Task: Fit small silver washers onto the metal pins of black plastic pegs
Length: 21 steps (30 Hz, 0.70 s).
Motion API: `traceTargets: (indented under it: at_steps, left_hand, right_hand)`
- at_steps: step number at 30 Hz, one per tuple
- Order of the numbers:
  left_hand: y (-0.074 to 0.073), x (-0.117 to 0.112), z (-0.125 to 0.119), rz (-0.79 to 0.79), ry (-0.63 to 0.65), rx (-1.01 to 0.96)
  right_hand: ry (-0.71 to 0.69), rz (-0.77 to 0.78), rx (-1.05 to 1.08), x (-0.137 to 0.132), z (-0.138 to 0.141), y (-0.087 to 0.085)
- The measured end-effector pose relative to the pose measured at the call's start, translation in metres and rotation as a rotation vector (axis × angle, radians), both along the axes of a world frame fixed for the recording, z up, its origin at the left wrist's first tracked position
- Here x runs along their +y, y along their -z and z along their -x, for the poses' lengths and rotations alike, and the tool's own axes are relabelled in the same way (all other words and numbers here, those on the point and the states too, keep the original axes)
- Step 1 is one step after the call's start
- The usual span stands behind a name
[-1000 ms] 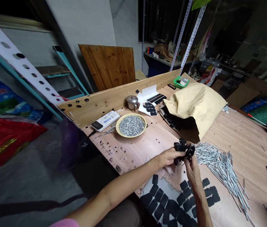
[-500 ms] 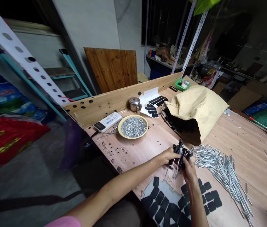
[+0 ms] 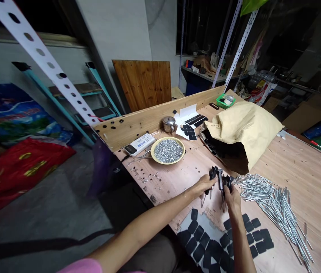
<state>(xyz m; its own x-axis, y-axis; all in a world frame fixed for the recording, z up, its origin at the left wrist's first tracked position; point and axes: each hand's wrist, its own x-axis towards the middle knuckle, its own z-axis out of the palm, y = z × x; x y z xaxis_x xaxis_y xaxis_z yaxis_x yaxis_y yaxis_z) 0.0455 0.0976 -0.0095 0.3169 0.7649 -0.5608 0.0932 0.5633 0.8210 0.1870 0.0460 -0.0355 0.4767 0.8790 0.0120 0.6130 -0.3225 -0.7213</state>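
Note:
My left hand (image 3: 205,183) is closed on black plastic parts (image 3: 212,173) with thin metal rods pointing down from them. Close beside it, my right hand (image 3: 232,198) grips more black parts with metal rods (image 3: 226,182). A gap shows between the two groups, and one upright black piece (image 3: 220,177) stands at the right group's left side. Their exact kind is too small to make out. To the right of my right hand lies a pile of loose metal rods (image 3: 276,206). Black rounded pads (image 3: 204,239) lie on a pale sheet below my hands.
Beyond my hands is a yellow bowl (image 3: 152,152) of small metal pieces. A large paper sack (image 3: 245,125) lies with its dark mouth towards me. Behind are a white device (image 3: 140,145), a lidded metal cup (image 3: 168,124) and a green basket (image 3: 219,102). A wooden board edges the table.
My hands have drawn slightly apart, and the black parts between them now form two separate groups. The whole view has shifted, so the scene sits farther right.

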Motion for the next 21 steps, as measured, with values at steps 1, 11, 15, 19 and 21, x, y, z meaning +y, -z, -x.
traceTargets:
  at_steps: [1, 11, 15, 19, 21]
  left_hand:
    - [-0.001, 0.001, 0.003, -0.01, -0.019, -0.002]
    - [-0.04, -0.024, 0.022, 0.013, -0.204, -0.296]
    - [-0.044, -0.038, 0.021, 0.103, -0.293, -0.528]
    - [-0.041, -0.063, 0.034, -0.009, -0.056, -0.439]
    - [-0.041, -0.085, 0.047, -0.433, 0.048, -0.256]
  right_hand:
    - [0.01, 0.009, -0.024, -0.003, 0.002, -0.005]
    - [-0.169, 0.109, 0.286, -0.059, 0.066, -0.043]
    - [-0.171, 0.091, 0.313, -0.081, 0.075, -0.06]
    - [-0.007, 0.169, 0.043, -0.095, 0.047, -0.076]
    - [0.016, 0.217, -0.118, -0.1, 0.031, -0.078]
